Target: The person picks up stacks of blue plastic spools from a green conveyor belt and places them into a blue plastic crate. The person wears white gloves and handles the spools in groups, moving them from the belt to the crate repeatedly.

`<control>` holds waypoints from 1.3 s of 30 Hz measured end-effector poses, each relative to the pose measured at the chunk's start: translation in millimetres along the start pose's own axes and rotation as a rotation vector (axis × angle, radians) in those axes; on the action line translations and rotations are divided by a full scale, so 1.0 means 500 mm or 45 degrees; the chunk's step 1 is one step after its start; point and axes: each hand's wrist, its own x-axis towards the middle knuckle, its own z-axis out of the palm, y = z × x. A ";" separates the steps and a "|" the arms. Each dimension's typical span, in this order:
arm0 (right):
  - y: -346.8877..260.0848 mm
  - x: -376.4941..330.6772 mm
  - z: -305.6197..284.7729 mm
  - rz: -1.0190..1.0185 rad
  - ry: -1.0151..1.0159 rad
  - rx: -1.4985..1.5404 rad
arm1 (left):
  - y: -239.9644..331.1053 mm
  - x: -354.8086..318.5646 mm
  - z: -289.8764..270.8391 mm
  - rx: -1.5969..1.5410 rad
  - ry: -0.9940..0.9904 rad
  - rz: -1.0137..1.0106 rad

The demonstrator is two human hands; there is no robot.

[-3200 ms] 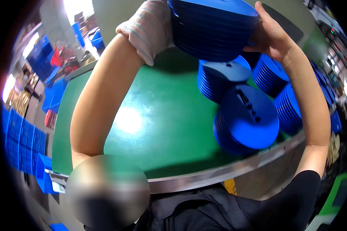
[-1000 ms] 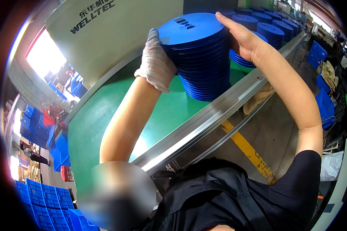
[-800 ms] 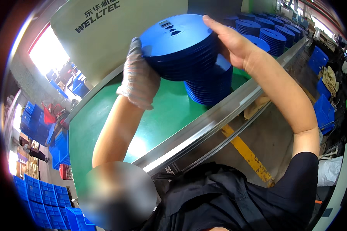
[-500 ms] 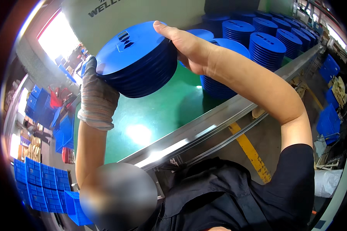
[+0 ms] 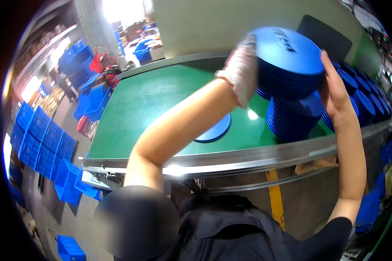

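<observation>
Shifted rightward with disc stack (image 5: 289, 64), toward standing stacks (image 5: 294, 119). Clasped between gloved left hand (image 5: 242, 71) and right hand (image 5: 335, 95). Now revealing single disc (image 5: 216, 130) nearby.

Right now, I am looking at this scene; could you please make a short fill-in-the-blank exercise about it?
1. The left hand is gloved, while the right hand is ____.
2. Both hands hold a stack of discs whose colour is ____.
3. A single disc lies flat on the conveyor belt, which is coloured ____.
4. The floor stripe is coloured ____.

Missing words: bare; blue; green; yellow.
</observation>
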 end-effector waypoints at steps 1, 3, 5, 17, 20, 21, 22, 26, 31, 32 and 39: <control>-0.002 -0.013 -0.018 0.006 0.099 -0.021 | 0.044 0.049 -0.007 0.344 0.069 -0.002; 0.008 -0.032 -0.083 0.016 0.213 -0.085 | 0.148 0.182 -0.014 1.124 0.045 0.019; 0.034 -0.028 -0.112 0.010 0.213 -0.225 | 0.202 0.215 0.018 1.992 0.030 0.304; 0.110 -0.029 -0.249 -0.177 0.189 -0.378 | 0.188 0.177 -0.031 3.610 -0.122 0.831; 0.153 0.001 -0.296 -0.066 0.337 0.183 | 0.220 0.179 -0.055 3.543 -0.153 1.013; 0.173 0.009 -0.302 -0.178 0.342 0.104 | 0.228 0.174 -0.063 3.557 -0.111 1.105; 0.184 0.010 -0.292 -0.293 0.358 0.014 | 0.224 0.179 -0.060 3.453 0.214 1.122; 0.182 0.003 -0.227 -0.337 0.217 0.064 | 0.244 0.204 -0.086 3.285 -0.182 1.364; 0.202 0.028 -0.239 -0.467 0.159 0.028 | 0.226 0.200 -0.091 3.120 -0.169 1.342; 0.207 0.034 -0.242 -0.485 0.196 0.011 | 0.224 0.195 -0.092 3.106 -0.234 1.322; 0.214 0.036 -0.256 -0.488 0.293 -0.188 | 0.196 0.187 -0.110 2.987 -0.045 1.259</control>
